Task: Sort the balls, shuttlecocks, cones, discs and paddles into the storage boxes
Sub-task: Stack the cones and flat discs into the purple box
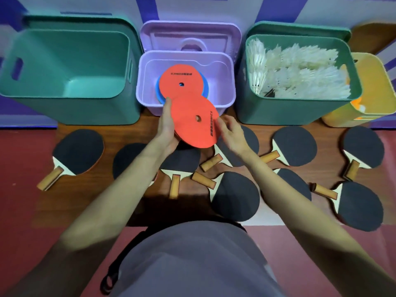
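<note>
Closest to me, the paddles (235,196) lie spread on the tabletop (90,189), black faces up and wooden handles pointing in different directions; some overlap each other. Above them I hold an orange disc (192,123) between my two hands. My left hand (167,127) grips its left edge, with the fingers curled under it and the thumb along the rim; I think there are more discs below this one in the same hand, but I cannot tell how many. My right hand (230,131) is at the right edge of the disc, fingers loosely bent and touching the rim, not closed around it. The far edge of the disc reaches over the front wall of the purple box (227,82). Inside this box another orange disc (182,80) lies on top of a blue one. Its lid (188,37) stands behind it. To the left is a green box (64,61), and to the right a second green box (278,110) full of white shuttlecocks (300,76), with a yellow box (372,82) beside it.
</note>
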`<state>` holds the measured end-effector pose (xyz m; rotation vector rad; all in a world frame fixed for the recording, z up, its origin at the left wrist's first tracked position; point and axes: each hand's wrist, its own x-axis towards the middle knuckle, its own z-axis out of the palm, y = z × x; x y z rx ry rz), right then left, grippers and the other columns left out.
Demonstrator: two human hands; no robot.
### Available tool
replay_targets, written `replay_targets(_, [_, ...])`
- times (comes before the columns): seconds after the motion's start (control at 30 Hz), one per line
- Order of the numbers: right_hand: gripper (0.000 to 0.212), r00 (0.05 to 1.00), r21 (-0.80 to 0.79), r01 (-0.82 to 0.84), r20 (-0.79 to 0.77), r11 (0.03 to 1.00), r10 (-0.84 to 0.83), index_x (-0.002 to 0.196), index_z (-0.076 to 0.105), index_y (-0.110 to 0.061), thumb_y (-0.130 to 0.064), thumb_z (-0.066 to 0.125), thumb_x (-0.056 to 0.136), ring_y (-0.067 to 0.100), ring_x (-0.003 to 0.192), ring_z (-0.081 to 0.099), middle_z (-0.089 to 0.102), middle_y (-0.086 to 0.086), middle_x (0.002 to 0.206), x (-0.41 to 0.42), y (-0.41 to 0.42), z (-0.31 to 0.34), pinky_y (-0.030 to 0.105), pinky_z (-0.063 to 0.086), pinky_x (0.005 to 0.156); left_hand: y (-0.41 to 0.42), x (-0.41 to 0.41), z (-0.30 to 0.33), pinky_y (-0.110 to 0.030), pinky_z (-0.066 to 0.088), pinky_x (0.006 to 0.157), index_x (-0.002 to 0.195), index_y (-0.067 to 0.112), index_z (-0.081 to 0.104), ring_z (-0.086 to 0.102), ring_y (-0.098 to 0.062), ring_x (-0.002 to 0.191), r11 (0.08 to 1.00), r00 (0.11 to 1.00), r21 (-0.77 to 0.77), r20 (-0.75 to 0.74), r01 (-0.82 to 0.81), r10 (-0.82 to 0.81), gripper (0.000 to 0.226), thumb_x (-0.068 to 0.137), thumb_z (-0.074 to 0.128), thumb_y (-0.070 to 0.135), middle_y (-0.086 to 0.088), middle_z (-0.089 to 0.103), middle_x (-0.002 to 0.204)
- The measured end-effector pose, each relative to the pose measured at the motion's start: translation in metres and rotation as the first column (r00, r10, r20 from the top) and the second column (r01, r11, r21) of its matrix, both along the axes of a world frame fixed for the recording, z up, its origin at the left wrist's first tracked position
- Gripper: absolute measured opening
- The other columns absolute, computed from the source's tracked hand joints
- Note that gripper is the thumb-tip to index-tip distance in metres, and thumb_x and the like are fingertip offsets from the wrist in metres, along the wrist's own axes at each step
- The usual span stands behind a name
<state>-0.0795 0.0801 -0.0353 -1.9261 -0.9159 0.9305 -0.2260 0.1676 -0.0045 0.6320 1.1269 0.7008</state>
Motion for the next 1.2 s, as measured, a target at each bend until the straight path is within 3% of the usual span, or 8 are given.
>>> replay_targets(0.13, [0.021, 0.998, 0.014, -0.002, -0.065, 1.000, 0.003, 0.093, 0.065, 0.007, -0.007, 0.050, 0.095, 0.023, 0.062, 0.056, 0.060, 0.012, 0.071, 0.008, 0.039, -0.001, 0.039, 0.048, 0.061, 0.035, -0.004, 0.003, -0.036, 0.055, 0.084, 0.124, 0.016, 0.060, 0.068, -0.022, 0.100, 1.000, 1.000, 0.006, 0.012, -0.019, 0.019, 0.054, 0.100, 0.030, 0.054, -0.006, 0.071, 0.110])
replay_targets(0.33, [0.019, 0.991, 0.062, 0.039, 0.123, 0.997, -0.047, 0.103, 0.065, 0.000, -0.010, 0.054, 0.091, 0.003, 0.050, 0.057, 0.062, 0.005, 0.064, 0.027, 0.103, 0.009, 0.026, 0.047, 0.060, 0.098, -0.004, 0.014, -0.040, 0.054, 0.083, 0.100, 0.028, 0.059, 0.063, -0.019, 0.090, 0.974, 0.945, 0.115, -0.288, 0.196, -0.157, 0.030, 0.099, 0.038, 0.048, 0.002, 0.066, 0.096])
replay_targets(0.47, [0.023, 0.974, 0.059, -0.008, 0.227, 0.998, -0.005, 0.110, 0.064, 0.001, -0.011, 0.055, 0.092, 0.018, 0.071, 0.057, 0.066, 0.012, 0.078, 0.034, 0.138, 0.010, 0.026, 0.041, 0.068, 0.145, -0.002, 0.000, -0.034, 0.041, 0.063, 0.059, 0.017, 0.042, 0.046, -0.024, 0.068, 0.873, 0.698, 0.249, -0.704, 0.419, -0.133, 0.026, 0.074, 0.054, 0.033, -0.006, 0.045, 0.062])
replay_targets(0.63, [0.021, 0.950, -0.038, -0.052, 0.306, 0.998, 0.061, 0.110, 0.062, -0.002, -0.012, 0.054, 0.094, 0.019, 0.072, 0.056, 0.059, 0.005, 0.070, 0.037, 0.168, -0.004, 0.029, 0.044, 0.073, 0.183, 0.002, -0.022, -0.033, 0.041, 0.070, 0.063, 0.020, 0.046, 0.046, -0.025, 0.073, 0.773, 0.471, 0.280, -0.882, 0.569, -0.027, 0.025, 0.082, 0.060, 0.010, -0.011, 0.051, 0.076])
replay_targets(0.7, [0.020, 0.946, -0.066, -0.063, 0.315, 0.996, 0.081, 0.108, 0.062, -0.001, -0.011, 0.053, 0.094, 0.025, 0.074, 0.059, 0.061, 0.009, 0.071, 0.037, 0.176, -0.010, 0.033, 0.046, 0.076, 0.193, 0.003, -0.034, -0.036, 0.046, 0.083, 0.082, 0.009, 0.062, 0.057, -0.030, 0.089, 0.761, 0.463, 0.285, -0.886, 0.582, -0.022, 0.006, 0.086, 0.063, 0.013, -0.016, 0.064, 0.092])
replay_targets(0.8, [0.020, 0.938, -0.108, -0.083, 0.328, 0.991, 0.114, 0.104, 0.064, 0.001, -0.008, 0.050, 0.093, 0.032, 0.084, 0.062, 0.067, 0.018, 0.083, 0.035, 0.185, -0.016, 0.031, 0.044, 0.076, 0.199, 0.004, -0.044, -0.035, 0.043, 0.090, 0.108, -0.001, 0.062, 0.058, -0.031, 0.106, 0.766, 0.465, 0.288, -0.885, 0.575, -0.016, 0.025, 0.089, 0.062, 0.015, -0.018, 0.066, 0.110])
replay_targets(1.0, [0.029, 0.912, -0.213, -0.098, 0.372, 0.972, 0.173, 0.106, 0.062, 0.005, -0.003, 0.042, 0.087, 0.040, 0.096, 0.059, 0.066, 0.023, 0.102, 0.031, 0.187, -0.025, 0.043, 0.048, 0.084, 0.198, -0.003, -0.055, -0.033, 0.044, 0.090, 0.115, 0.004, 0.061, 0.059, -0.031, 0.108, 0.783, 0.476, 0.286, -0.879, 0.553, -0.016, 0.030, 0.087, 0.053, 0.009, -0.015, 0.067, 0.112])
replay_targets(1.2, [0.035, 0.886, -0.164, -0.183, 0.400, 0.969, 0.235, 0.122, 0.054, 0.001, -0.006, 0.050, 0.088, 0.036, 0.101, 0.058, 0.053, 0.022, 0.116, 0.019, 0.163, -0.017, 0.045, 0.046, 0.091, 0.167, -0.021, -0.050, -0.040, 0.050, 0.088, 0.113, 0.004, 0.063, 0.063, -0.028, 0.098, 0.672, 0.561, 0.444, -0.826, 0.592, 0.051, 0.029, 0.085, 0.053, 0.008, -0.013, 0.066, 0.111])
